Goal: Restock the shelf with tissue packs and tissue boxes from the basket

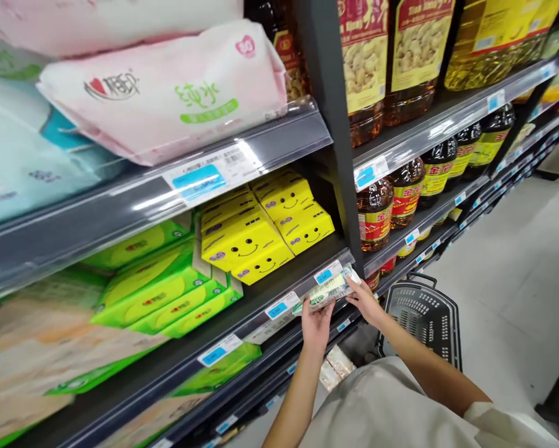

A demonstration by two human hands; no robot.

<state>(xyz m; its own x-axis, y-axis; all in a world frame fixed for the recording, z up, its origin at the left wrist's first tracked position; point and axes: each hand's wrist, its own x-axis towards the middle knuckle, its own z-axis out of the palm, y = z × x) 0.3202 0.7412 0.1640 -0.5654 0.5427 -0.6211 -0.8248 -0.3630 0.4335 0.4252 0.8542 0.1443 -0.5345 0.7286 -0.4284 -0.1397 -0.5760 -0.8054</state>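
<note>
Between my two hands is a long, white soft pack with green leaf print (327, 290), which looks like a tissue pack. My left hand (317, 323) grips its near left part from below. At the right end, my right hand (364, 300) closes on it with thumb and fingers. The pack is held level in front of a shelf edge with blue-and-white price tags (330, 272). Yellow tissue packs with smiling faces (265, 230) sit on the shelf just behind it, and green tissue packs (167, 292) lie to their left.
Pink wipes packs (167, 93) fill the upper left shelf. Bottles of cooking oil (403, 193) line the shelves on the right, past a dark upright post (328, 81). A black shopping basket (422, 317) stands by my right arm, above the pale floor (508, 298).
</note>
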